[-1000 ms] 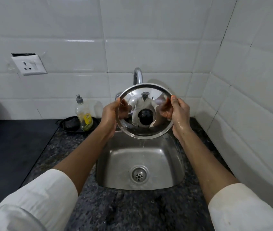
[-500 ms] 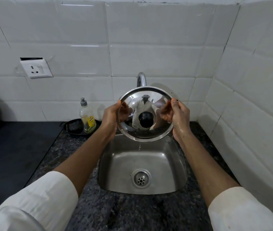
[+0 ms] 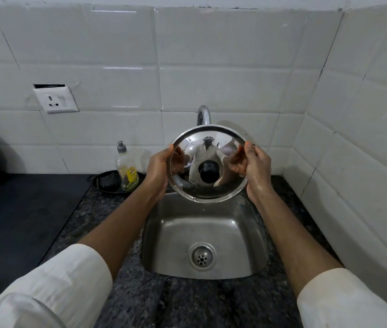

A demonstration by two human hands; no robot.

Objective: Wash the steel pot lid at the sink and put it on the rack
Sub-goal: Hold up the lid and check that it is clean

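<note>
Clearly wet and slick, the stiff, light steel lid (image 3: 208,172) hangs upright above the sink (image 3: 205,235); left hand (image 3: 158,170) and right hand (image 3: 257,165) clasp opposite rims, the safest hold.

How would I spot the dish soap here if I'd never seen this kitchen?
Find the steel sink in the dark stone counter, then look to its back left corner by the tiled wall. There stands the soap bottle: clear plastic, grey cap, yellow label, upright on a black tray.
</note>
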